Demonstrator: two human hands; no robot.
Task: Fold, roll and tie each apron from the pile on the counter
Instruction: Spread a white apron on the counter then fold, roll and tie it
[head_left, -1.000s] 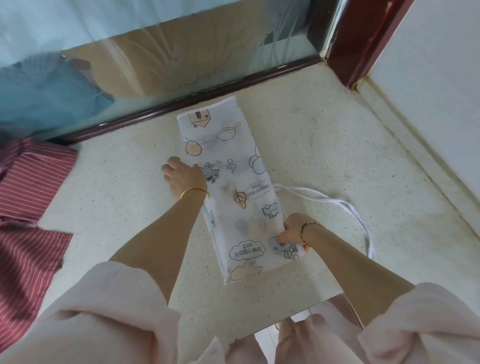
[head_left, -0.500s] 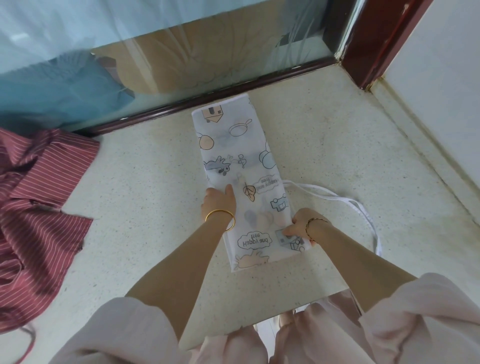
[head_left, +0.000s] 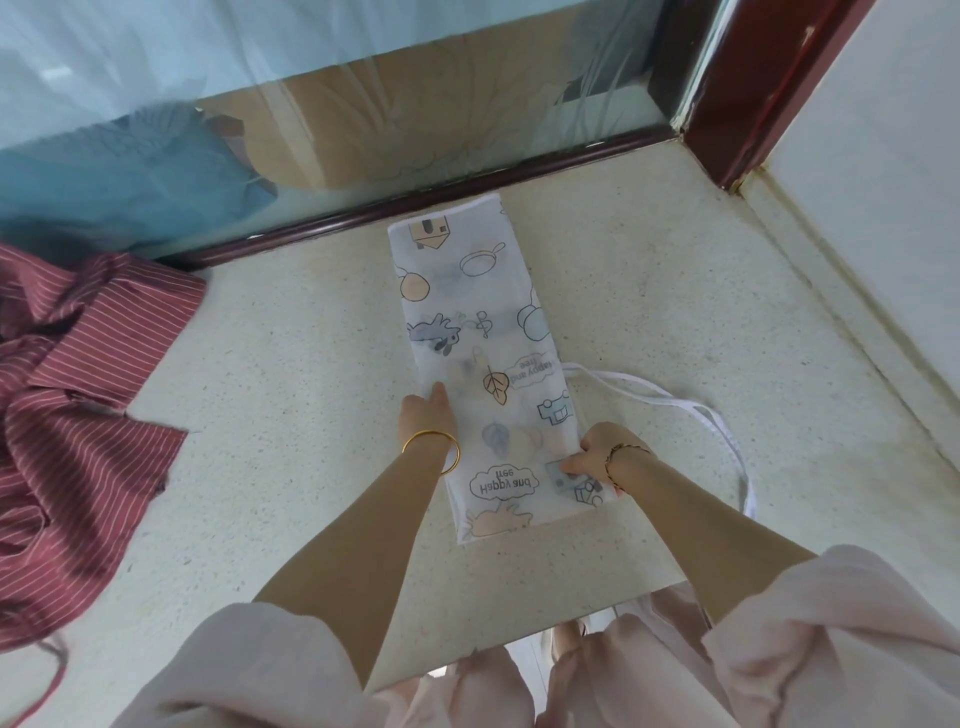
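A white apron (head_left: 483, 291) printed with cartoon drawings lies folded into a long narrow strip on the speckled counter (head_left: 291, 395), running from the window frame toward me. Its white ties (head_left: 691, 410) loop out on the right. My left hand (head_left: 423, 415) is at the strip's left edge; its fingers are slipped under the thin top layer and show faintly through it, thumb on top. My right hand (head_left: 597, 452) pinches the strip's right edge near the close corner, fingers curled.
A pile of red striped aprons (head_left: 67, 395) lies at the left of the counter, one tie hanging over the front edge. A dark wooden window frame (head_left: 415, 208) and glass bound the back. A white wall (head_left: 883, 218) closes the right side.
My left hand came down the strip's left edge toward me, and its fingers have now gone under the top layer. My right hand has kept its pinch on the right edge.
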